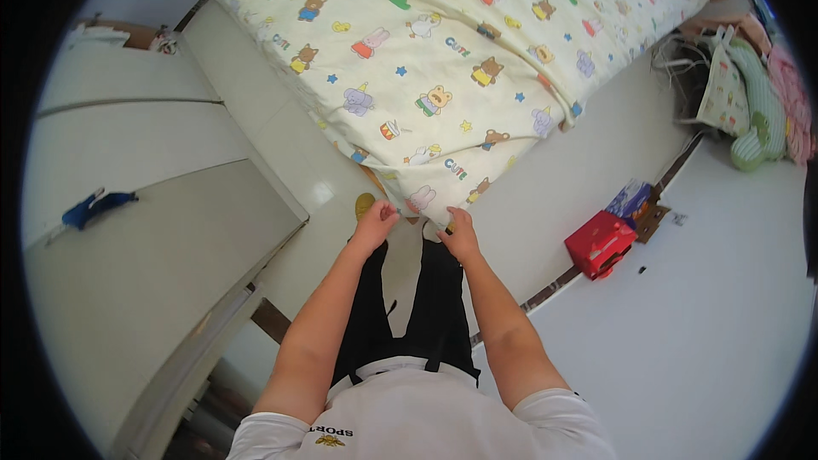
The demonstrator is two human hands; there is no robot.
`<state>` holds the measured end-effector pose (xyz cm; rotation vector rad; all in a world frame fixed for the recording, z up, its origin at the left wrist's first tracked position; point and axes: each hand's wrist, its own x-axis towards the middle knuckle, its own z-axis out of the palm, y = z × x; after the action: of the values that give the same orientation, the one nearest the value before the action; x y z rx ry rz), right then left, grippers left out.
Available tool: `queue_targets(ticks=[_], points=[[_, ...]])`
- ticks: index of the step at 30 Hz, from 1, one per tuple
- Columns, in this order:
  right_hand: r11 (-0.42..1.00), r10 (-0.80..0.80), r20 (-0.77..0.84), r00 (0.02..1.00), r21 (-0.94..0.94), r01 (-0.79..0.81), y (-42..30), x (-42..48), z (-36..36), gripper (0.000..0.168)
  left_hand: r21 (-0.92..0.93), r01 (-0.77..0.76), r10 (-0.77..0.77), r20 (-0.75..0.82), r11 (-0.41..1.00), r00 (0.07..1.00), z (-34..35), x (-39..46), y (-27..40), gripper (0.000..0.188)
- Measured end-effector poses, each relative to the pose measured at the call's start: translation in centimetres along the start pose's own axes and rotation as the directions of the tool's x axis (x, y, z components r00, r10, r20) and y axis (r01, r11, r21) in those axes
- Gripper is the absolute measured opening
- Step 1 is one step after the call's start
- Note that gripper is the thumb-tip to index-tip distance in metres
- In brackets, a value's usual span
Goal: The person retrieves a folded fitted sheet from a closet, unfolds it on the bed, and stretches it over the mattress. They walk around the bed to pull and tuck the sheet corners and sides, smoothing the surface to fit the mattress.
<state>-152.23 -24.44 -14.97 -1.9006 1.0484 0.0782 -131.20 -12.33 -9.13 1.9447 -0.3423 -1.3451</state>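
A cream bed sheet printed with cartoon bears, rabbits and elephants covers a bed whose near corner points at me. Both arms reach forward to that corner. My left hand is at the left side of the corner, its fingertips drawn together beside the sheet's edge; whether cloth lies between them cannot be told. On the right side, my right hand has its thumb and fingers around a hanging fold of the sheet. Wrinkles run across the sheet near the corner, and a wooden bed edge shows under it on the left.
Pale cabinets stand at the left, a blue item hanging on one. To the right, a red box and a purple carton sit by the wall. A rack with a green striped plush toy stands at the upper right.
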Motion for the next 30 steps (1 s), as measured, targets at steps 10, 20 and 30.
queue_targets(ticks=[10,20,30], points=[[0.965,0.256,-0.362,0.897,0.155,-0.213,-1.9,1.0,7.7,0.033,0.375,-0.081,0.065,0.057,0.924,0.996,-3.4,10.1,0.0,0.032],[0.924,0.175,-0.235,0.956,0.375,-0.077,-7.0,-7.0,3.6,0.021,-0.171,0.460,-0.456,0.064,0.871,0.888,-2.9,7.0,-2.7,0.067],[0.778,0.057,-0.050,0.997,0.628,-0.013,-20.3,-14.5,-1.2,0.023,-0.874,0.396,-0.151,0.367,0.280,0.918,-2.3,-0.2,-1.1,0.077]])
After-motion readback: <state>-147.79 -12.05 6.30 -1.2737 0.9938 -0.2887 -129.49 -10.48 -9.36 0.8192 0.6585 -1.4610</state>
